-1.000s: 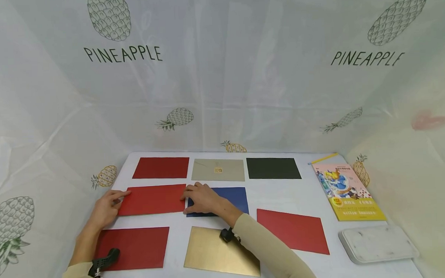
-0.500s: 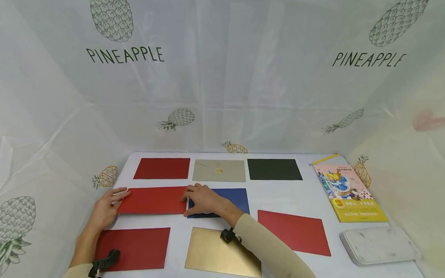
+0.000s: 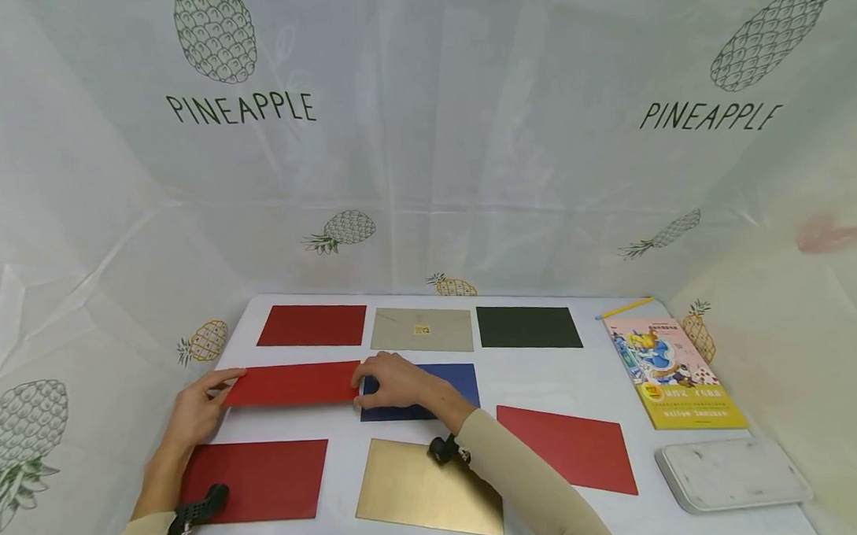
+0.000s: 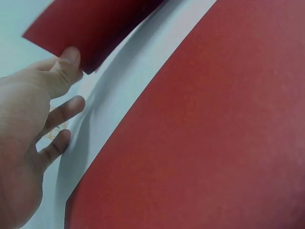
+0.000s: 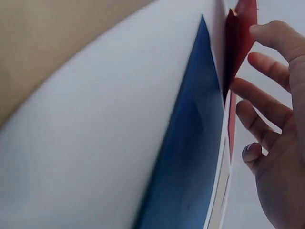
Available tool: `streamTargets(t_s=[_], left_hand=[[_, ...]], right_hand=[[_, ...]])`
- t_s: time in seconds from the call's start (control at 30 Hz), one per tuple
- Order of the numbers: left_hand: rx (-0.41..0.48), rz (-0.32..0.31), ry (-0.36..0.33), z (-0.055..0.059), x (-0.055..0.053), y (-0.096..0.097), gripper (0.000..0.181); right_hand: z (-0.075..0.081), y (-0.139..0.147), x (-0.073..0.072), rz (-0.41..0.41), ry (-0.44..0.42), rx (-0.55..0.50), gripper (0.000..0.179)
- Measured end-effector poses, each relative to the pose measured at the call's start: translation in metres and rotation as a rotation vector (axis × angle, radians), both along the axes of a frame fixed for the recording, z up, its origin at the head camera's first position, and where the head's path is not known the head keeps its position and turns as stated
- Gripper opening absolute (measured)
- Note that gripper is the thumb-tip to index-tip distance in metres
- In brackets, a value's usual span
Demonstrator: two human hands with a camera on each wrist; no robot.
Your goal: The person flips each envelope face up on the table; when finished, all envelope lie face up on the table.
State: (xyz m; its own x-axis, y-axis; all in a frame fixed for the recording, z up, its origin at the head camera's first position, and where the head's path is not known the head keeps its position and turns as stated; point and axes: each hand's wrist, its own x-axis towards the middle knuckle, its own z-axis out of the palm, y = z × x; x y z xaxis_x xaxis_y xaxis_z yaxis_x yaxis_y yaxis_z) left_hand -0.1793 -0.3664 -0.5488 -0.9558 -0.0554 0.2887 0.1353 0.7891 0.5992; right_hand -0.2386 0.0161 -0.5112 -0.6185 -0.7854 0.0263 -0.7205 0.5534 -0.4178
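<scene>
A bright red envelope [image 3: 287,385] is held at its two short ends, its near edge tilted up off the white table. My left hand [image 3: 198,411] pinches the left end; in the left wrist view the thumb [image 4: 71,55] lies on the red face. With thumb and fingertips, my right hand [image 3: 395,380] pinches the right end, reaching over a blue envelope [image 3: 459,378]. The right wrist view shows the thumb [image 5: 264,33] against the red paper, the other fingers spread. Under my left forearm lies a darker red envelope [image 3: 280,477].
A back row holds a dark red envelope [image 3: 313,325], a beige envelope [image 3: 395,332] and a dark green one [image 3: 530,327]. Nearer are a gold envelope [image 3: 400,481] and another red one [image 3: 591,455]. On the right are a pencil [image 3: 628,308], a book [image 3: 669,369] and a pale case [image 3: 733,473].
The near edge of the bright red envelope has come up off the table, its face now looking narrower. Both hands grip the same ends and have barely shifted.
</scene>
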Motion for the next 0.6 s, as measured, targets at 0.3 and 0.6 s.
streamTargets(t_s=[0.3,0.6], left_hand=[[0.001,0.09,-0.018,0.001,0.002,0.0,0.025],[0.033,0.116,0.006,0.004,0.003,0.004,0.016]], right_hand=[[0.001,0.011,-0.009,-0.009,-0.138,-0.142,0.008],[0.005,0.018,-0.011,-0.1,-0.173,-0.344,0.018]])
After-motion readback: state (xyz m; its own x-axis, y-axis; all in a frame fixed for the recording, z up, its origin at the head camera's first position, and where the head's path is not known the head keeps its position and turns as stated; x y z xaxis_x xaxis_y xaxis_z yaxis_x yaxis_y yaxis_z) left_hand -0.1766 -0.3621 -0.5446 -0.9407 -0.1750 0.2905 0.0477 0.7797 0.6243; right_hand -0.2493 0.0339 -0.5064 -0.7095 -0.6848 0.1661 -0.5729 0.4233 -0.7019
